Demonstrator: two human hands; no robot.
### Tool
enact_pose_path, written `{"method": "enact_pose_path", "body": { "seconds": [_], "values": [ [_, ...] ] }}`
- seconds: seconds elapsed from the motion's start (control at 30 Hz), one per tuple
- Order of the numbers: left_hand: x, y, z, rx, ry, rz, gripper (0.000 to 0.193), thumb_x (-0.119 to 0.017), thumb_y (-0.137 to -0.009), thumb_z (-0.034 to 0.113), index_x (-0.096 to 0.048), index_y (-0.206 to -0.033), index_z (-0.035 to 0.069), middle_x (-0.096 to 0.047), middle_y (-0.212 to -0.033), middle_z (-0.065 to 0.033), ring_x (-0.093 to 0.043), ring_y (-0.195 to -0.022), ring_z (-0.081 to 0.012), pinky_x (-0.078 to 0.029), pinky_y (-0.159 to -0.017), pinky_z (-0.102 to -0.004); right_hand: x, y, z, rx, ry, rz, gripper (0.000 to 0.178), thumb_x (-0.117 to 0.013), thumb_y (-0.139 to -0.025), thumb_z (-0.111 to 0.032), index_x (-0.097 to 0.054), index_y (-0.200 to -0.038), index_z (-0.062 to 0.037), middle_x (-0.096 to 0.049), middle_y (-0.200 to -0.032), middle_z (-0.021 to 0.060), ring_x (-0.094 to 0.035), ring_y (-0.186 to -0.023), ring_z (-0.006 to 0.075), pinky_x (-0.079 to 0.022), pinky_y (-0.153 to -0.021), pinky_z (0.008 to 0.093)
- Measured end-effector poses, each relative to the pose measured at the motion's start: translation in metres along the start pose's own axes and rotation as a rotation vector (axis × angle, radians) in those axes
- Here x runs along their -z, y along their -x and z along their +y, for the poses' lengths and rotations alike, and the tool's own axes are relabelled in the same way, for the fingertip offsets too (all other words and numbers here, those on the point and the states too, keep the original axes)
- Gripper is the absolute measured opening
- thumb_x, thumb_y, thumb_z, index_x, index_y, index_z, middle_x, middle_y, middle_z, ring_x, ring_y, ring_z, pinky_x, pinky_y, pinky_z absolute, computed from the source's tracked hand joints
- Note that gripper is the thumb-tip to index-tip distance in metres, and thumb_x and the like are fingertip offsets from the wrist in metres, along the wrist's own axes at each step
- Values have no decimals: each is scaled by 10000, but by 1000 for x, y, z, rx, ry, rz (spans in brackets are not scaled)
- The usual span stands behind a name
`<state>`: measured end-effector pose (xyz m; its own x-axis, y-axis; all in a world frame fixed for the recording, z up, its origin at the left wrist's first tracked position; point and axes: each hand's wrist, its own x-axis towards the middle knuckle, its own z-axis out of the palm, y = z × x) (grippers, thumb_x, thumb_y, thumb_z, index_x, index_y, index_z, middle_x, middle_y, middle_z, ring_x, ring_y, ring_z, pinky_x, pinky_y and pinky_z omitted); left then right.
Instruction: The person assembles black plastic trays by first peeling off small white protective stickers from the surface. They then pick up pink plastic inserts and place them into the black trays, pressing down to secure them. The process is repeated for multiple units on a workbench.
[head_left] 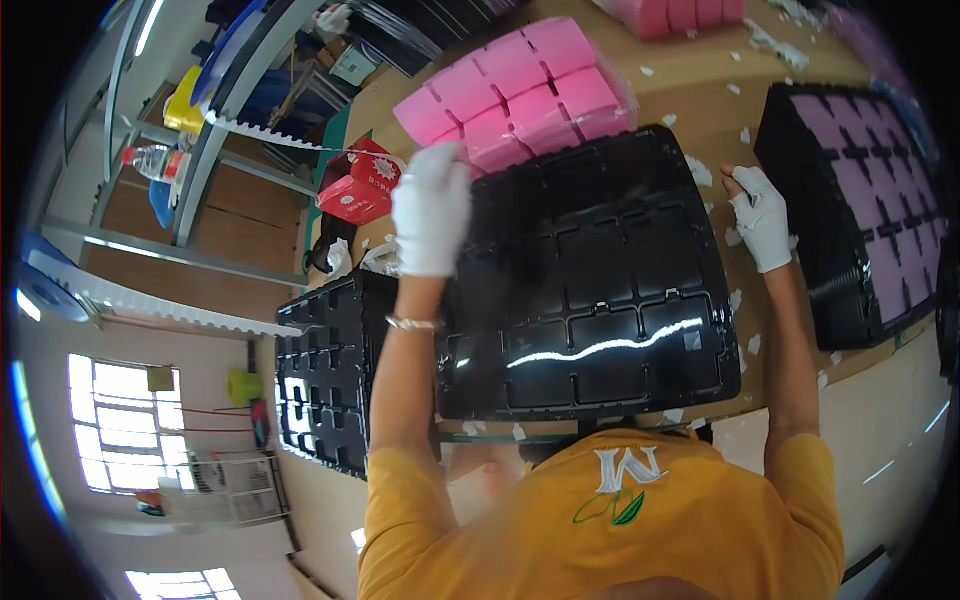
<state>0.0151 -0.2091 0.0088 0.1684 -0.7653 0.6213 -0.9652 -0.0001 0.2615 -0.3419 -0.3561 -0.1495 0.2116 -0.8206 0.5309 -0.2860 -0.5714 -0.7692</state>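
A black plastic tray (620,240) with moulded compartments lies in front of me, its near part shiny. Above its far left corner is my left hand (432,210), in a white glove, its fingers blurred and mostly hidden. Close by that hand stands a red box (362,183). A white strip with a notched edge (265,132) runs toward the same hand; whether the fingers hold it is unclear. Beyond the tray's right edge, my right hand (762,220) wears a white glove with bare fingertips. Its fingers are curled together, and anything between them is too small to make out.
Pink foam-like rolls (520,95) lie behind the tray. At right stands a stack of black trays (820,240) topped with lilac pieces; another black stack (330,370) is at left. White scraps litter the brown table (690,90). A metal rack (200,150) carries blue reels and a bottle.
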Motion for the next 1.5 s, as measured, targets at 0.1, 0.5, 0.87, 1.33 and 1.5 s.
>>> {"method": "enact_pose_path", "body": {
  "seconds": [0.1,0.5,0.87,1.33,1.5],
  "values": [
    [7,-14,-106,298,-88,12,354,-610,-876,341,-670,-1038,31,-684,-1019,-211,-659,-943,-399,-517,-834,-452,-20,-49,-35,106,15,11,233,-625,-938,-183,-679,-1094,-19,-675,-963,143,-653,-895,274,-498,-821,319],
    [-34,-80,-182,410,609,-142,641,-544,-966,497,-608,-1219,-89,-694,-1087,-194,-636,-1084,-263,-448,-971,-331,-110,-237,-62,-165,-248,-357,739,-409,-934,-682,-599,-1293,-64,-722,-985,82,-606,-893,182,-446,-843,325],
    [1,-45,-168,252,128,-252,372,-635,-907,350,-697,-1151,76,-715,-1020,-130,-682,-927,-257,-514,-861,-348,-138,-229,-64,74,-26,-66,448,-626,-923,-437,-678,-1121,-39,-689,-911,137,-638,-844,218,-486,-786,317],
    [-46,-104,-160,428,-58,-424,665,-757,-743,311,-529,-1305,40,-623,-1244,-236,-595,-1158,-397,-480,-982,-424,-170,-302,-38,-126,596,-622,771,-785,-746,-444,-539,-1257,78,-643,-1190,264,-621,-1125,377,-482,-948,385],
    [-46,-82,-152,417,105,-197,694,-762,-747,227,-500,-1334,-33,-621,-1226,-274,-636,-1115,-369,-512,-940,-392,-171,-273,-46,-266,276,-570,868,-843,-739,-297,-415,-1385,95,-601,-1277,245,-585,-1199,317,-450,-997,343]
  ]
}}
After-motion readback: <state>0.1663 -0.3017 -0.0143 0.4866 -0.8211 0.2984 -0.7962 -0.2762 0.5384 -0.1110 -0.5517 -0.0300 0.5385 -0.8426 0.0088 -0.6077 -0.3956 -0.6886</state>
